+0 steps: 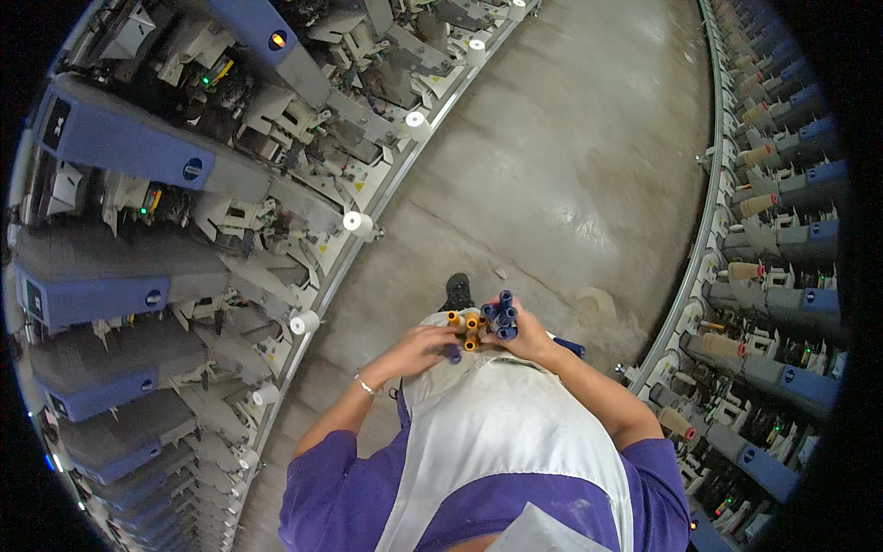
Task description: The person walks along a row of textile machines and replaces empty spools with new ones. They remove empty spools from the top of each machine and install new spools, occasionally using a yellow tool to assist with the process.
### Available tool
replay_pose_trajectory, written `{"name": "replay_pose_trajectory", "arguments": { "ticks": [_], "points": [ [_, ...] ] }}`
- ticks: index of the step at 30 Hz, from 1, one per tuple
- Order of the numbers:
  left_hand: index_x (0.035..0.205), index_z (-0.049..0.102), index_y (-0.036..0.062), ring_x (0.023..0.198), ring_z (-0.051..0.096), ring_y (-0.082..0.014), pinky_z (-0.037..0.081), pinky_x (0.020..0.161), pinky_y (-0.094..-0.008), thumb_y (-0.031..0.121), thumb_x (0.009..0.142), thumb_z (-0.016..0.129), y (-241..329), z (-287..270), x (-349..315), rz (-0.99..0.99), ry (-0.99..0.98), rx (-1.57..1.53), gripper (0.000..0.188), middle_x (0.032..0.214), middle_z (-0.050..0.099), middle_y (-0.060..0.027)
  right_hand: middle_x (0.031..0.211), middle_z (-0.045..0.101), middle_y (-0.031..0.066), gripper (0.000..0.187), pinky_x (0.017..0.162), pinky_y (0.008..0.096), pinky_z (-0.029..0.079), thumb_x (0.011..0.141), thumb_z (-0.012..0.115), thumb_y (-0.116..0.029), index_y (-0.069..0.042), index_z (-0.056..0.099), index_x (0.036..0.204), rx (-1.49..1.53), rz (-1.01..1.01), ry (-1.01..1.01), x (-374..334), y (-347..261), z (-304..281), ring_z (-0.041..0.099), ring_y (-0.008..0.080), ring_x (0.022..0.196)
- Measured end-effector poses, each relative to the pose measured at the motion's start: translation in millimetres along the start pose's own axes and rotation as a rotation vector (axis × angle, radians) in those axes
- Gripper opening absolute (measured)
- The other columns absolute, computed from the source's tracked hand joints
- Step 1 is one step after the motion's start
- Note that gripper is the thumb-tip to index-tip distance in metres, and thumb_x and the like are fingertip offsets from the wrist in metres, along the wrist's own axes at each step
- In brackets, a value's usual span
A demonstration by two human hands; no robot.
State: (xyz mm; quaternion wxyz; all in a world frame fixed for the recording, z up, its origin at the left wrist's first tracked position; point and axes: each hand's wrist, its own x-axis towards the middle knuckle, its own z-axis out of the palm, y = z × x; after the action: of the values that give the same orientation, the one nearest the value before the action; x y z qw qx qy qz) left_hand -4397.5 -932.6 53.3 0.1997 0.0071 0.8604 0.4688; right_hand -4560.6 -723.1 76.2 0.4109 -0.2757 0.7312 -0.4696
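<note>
In front of my waist, my right hand (531, 336) is closed round a bundle of several dark blue bobbin tubes (503, 316), their open ends facing up. Just left of them is a cluster of several orange bobbin tubes (471, 324). My left hand (430, 347) has its fingers curled in against the orange tubes; whether it grips them is hidden. One more blue tube (453, 353) shows beneath the left fingertips. Another dark blue tube end (569, 347) sticks out past my right wrist. Under both hands lies my white apron (515, 405).
A long row of blue-and-grey winding machines (138, 138) runs along my left, white cones (357, 224) spaced on its front rail. On the right, a second machine row (773, 340) carries tan cones (723, 345) behind a metal rail. A grey floor aisle (552, 166) lies between.
</note>
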Motion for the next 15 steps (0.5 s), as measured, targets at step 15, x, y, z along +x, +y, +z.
{"name": "replay_pose_trajectory", "arguments": {
  "ticks": [15],
  "points": [
    [0.112,0.062,0.0068,0.105,0.061,-0.0333,0.051,0.088,-0.0409,-0.006,0.077,0.059,-19.8,-61.7,57.0,-0.158,0.238,-0.023,0.038,0.115,0.064,-0.0101,0.103,0.061,0.0126,0.048,0.087,0.0434,0.047,0.074,0.077,-0.012,-0.007,0.053,0.115,-0.332,-0.591,-0.326,150.5,-10.5,-70.9,0.058,0.0341,0.099]
  ]
}}
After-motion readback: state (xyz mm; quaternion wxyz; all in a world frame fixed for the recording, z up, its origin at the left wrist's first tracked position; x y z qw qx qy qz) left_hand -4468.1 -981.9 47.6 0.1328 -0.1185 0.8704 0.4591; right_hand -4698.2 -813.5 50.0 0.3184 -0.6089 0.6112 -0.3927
